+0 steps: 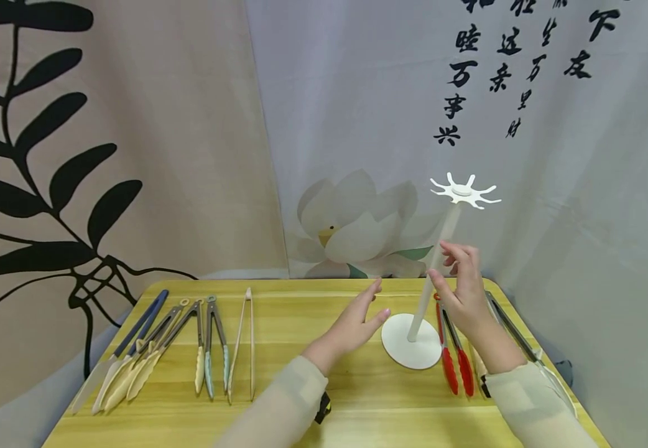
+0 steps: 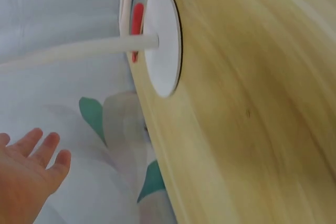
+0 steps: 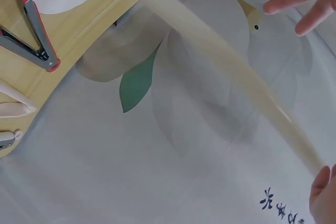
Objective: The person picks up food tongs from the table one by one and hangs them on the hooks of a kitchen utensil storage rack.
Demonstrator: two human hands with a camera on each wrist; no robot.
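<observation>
Stand point(image 1: 426, 297), white, on the right half of the counter point(image 1: 352, 386); round base point(image 1: 398, 350) flat on the wood, spoked top point(image 1: 461, 191) high above it. Wide base presumably keeps the tall pole from tipping.

Left hand point(image 1: 352, 325): open, fingers extended, apart from the pole. Right hand point(image 1: 464, 295): fingers bent, thumb and forefinger tips at the pole; cannot tell whether they grip it or only hover. Hands flank the pole, likely to steady it from both sides.

Surroundings: blue-handled tongs point(image 1: 147, 320), cream-tipped tongs point(image 1: 145, 367), pale-blue-tipped tongs point(image 1: 209, 373) and slim tongs point(image 1: 252, 361) at left, tips toward the person, probably for orderly layout. Red tongs point(image 1: 464, 373) lie just beside the base, likely hindering any slide rightward. Right forearm partly hides further items there. Printed curtain point(image 1: 189, 124) behind.
</observation>
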